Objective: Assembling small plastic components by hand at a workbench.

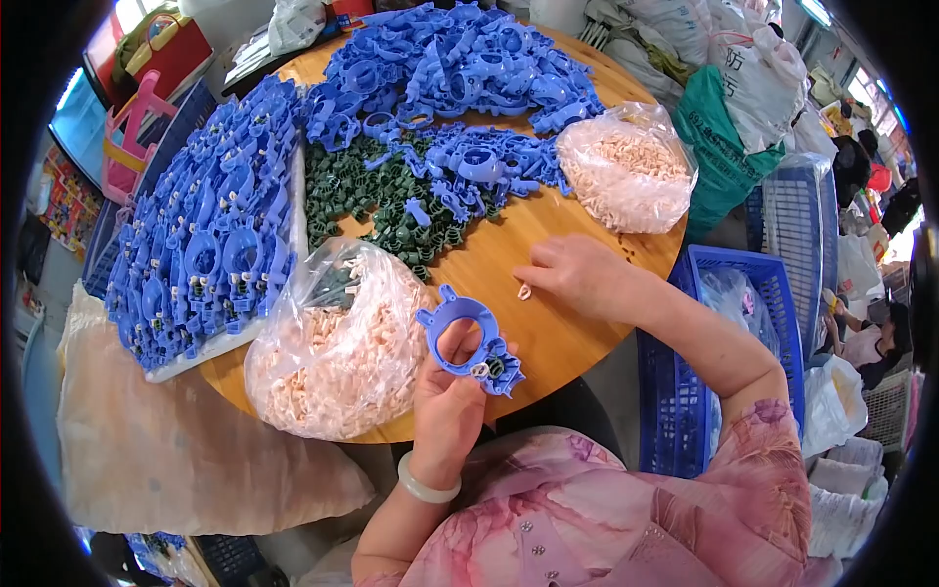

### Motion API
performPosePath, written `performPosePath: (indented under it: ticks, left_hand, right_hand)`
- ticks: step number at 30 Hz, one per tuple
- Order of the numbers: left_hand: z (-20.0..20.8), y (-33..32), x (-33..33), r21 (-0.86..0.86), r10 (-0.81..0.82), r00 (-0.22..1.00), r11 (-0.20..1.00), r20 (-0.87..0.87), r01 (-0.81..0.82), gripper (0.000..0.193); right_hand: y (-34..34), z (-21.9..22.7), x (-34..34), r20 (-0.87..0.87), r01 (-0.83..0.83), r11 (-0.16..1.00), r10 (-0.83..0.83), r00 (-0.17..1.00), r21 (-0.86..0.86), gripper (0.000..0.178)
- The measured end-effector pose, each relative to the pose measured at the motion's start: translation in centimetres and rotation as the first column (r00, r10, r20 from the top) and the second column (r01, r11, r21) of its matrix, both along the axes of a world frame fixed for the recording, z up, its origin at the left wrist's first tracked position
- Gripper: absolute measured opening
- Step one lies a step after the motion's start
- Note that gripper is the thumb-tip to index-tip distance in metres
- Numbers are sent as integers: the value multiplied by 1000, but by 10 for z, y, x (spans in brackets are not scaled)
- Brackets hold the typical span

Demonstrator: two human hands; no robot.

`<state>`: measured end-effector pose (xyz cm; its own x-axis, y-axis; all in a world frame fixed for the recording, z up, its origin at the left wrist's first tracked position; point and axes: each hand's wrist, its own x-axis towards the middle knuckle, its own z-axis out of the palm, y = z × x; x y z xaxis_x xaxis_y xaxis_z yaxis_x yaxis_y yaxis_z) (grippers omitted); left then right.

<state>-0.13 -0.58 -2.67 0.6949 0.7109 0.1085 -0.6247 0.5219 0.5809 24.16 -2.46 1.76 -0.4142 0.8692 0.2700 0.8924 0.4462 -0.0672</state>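
Observation:
My left hand (448, 406) grips a blue plastic part (452, 307) with a large ring, its thumb showing through the ring's opening. On the lower end of that part sit a dark green piece (496, 367) and a small cream piece (479, 371). To the right, above the wooden table, my right hand (579, 276) pinches another small cream plastic piece (525, 292) at its fingertips, apart from the blue part. A clear bag of cream pieces (337, 367) stands beside my left hand. A second such bag (629, 168) lies beyond my right hand.
Blue parts are heaped (460, 64) at the back of the round table (548, 362), with dark green pieces (377, 196) nearer. At left, a white board (210, 354) carries rows of blue parts (210, 210). A blue crate (675, 391) stands right of the table.

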Motion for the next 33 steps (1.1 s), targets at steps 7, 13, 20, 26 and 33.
performPosePath:
  ticks: [7,13,20,26,33]
  left_hand:
    - [2,0,-2,-9,-21,999,1000,33,21,57]
    - [-2,1,-1,-33,-42,997,999,64,44,56]
    - [-3,1,-1,-37,-43,996,998,74,46,55]
    - [-3,1,0,-27,-44,995,999,85,46,54]
    - [1,1,-1,-50,-33,997,998,68,37,55]
  right_hand:
    - [-9,13,-16,-242,42,992,-70,968,-120,27]
    - [4,-4,-21,-125,42,997,-50,991,-68,25]
    - [2,-5,-15,-169,67,987,-92,981,-147,18]
    - [1,2,-14,-351,137,971,-200,915,-197,18]
    - [3,-8,-8,-295,126,989,-144,945,-81,13]
